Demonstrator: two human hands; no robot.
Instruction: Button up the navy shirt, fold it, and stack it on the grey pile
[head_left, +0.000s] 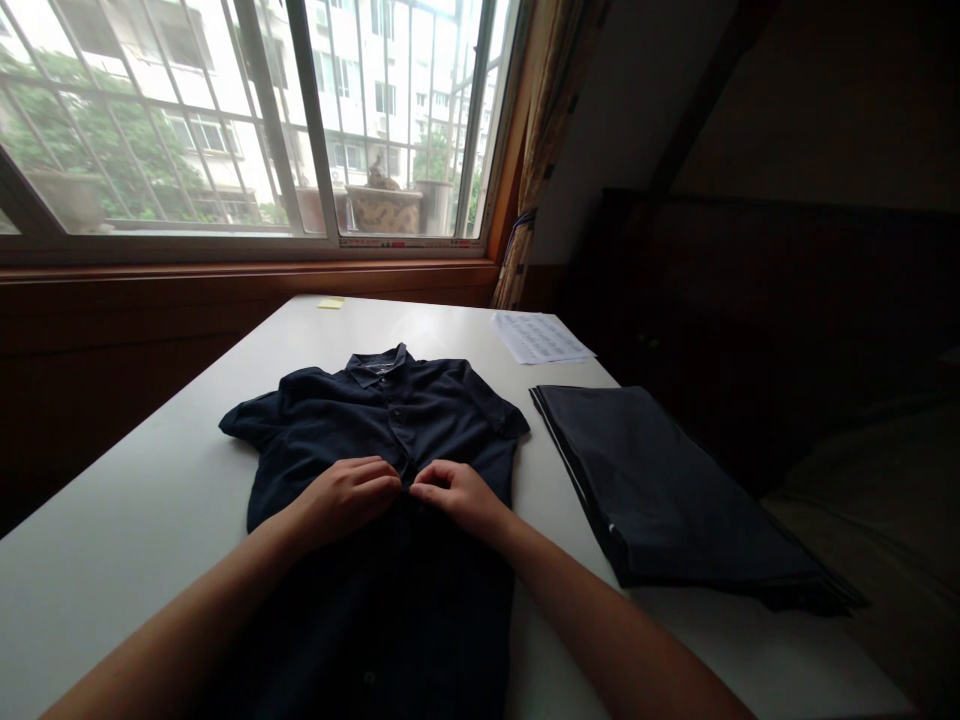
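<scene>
A dark navy short-sleeved shirt (450,400) lies front up on the white table, its collar pointing toward the window. My left hand (358,492) and my right hand (459,496) meet at the button front, about mid-chest. Both have their fingers closed on the shirt's front edges; any button between them is hidden by the fingertips. Above the hands a button shows on the placket, and another shows near the hem end. The shirt's lower part is in deep shadow between my forearms.
On the right of the white table (165,470) lies a stack of folded dark cloth (667,480), partly over the edge. Printed paper sheets (541,338) lie at the back right, a yellow sticky note (331,303) at the back left. Behind are a barred window (315,120) and a curtain (534,150).
</scene>
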